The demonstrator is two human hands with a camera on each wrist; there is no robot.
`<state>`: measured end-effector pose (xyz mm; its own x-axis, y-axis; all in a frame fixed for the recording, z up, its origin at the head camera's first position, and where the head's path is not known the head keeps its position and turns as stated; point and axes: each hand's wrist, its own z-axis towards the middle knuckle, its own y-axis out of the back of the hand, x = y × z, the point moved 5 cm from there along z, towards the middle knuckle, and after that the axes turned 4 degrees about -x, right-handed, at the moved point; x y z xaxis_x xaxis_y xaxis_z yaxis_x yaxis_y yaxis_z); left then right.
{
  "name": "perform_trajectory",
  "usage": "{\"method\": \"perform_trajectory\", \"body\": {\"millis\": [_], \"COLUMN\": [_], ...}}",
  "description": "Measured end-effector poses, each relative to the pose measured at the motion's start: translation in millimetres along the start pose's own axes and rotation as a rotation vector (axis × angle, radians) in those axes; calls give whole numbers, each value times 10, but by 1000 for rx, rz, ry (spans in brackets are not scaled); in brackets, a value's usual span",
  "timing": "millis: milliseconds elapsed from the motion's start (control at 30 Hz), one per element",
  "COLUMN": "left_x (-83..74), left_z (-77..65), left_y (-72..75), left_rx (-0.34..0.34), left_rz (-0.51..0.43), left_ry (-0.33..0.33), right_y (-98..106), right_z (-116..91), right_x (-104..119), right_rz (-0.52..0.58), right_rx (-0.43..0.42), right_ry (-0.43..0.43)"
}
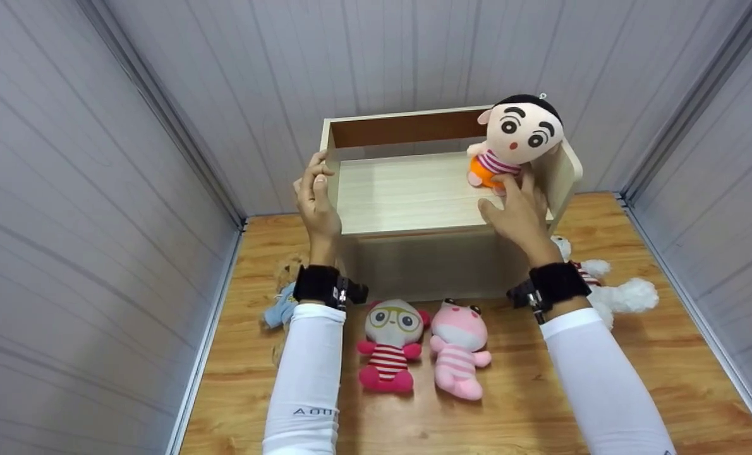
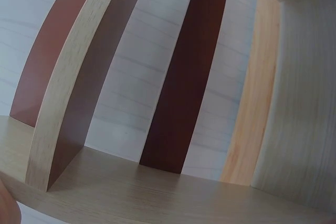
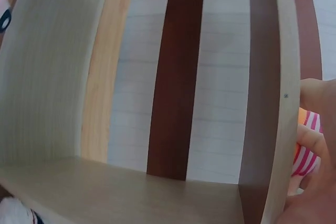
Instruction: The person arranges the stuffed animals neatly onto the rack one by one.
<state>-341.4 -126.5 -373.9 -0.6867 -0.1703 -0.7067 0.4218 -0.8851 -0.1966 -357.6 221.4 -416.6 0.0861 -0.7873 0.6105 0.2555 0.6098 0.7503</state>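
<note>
A plush doll (image 1: 521,133) with black hair, a striped shirt and orange shorts sits upright on the top board of a small pale wooden shelf (image 1: 407,193), near its right side panel. My right hand (image 1: 518,208) holds the doll low on its body. In the right wrist view, fingers (image 3: 312,139) lie across the striped shirt, and much of the doll is hidden by the shelf. At the shelf's left side panel, my left hand (image 1: 318,205) grips the edge with bent fingers. Only a sliver of that hand shows in the left wrist view.
On the wooden floor before the shelf lie a panda plush (image 1: 390,344) with glasses and a pink frog plush (image 1: 458,351). A white fluffy plush (image 1: 625,296) is to the right, a blue-clothed plush (image 1: 281,306) to the left. Grey panelled walls (image 1: 98,189) surround the shelf.
</note>
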Motion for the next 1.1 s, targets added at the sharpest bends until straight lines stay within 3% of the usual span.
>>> {"method": "perform_trajectory", "body": {"millis": [233,467,667,800,1000,1100], "left_x": [273,304,301,248,-42,-86], "left_z": [11,-14,-6,-5,-20,-17], "left_y": [27,44,40,23,25,28], "left_rx": [-2,-2,-14,-5,-11,-13], "left_rz": [17,8,1,-7,-5,-10], "left_ry": [-2,28,5,-4,8,0], "right_y": [-30,-56,-82,-106,-131,-136], "right_z": [-16,-60,-94,-116,-129,-150], "right_x": [19,21,7,-17,-28,-17], "right_rz": [-24,-66,-88,-97,-115,-135], "right_rx": [-16,-86,-155,-182,-177,-197], "right_ry": [1,5,41,50,35,33]}}
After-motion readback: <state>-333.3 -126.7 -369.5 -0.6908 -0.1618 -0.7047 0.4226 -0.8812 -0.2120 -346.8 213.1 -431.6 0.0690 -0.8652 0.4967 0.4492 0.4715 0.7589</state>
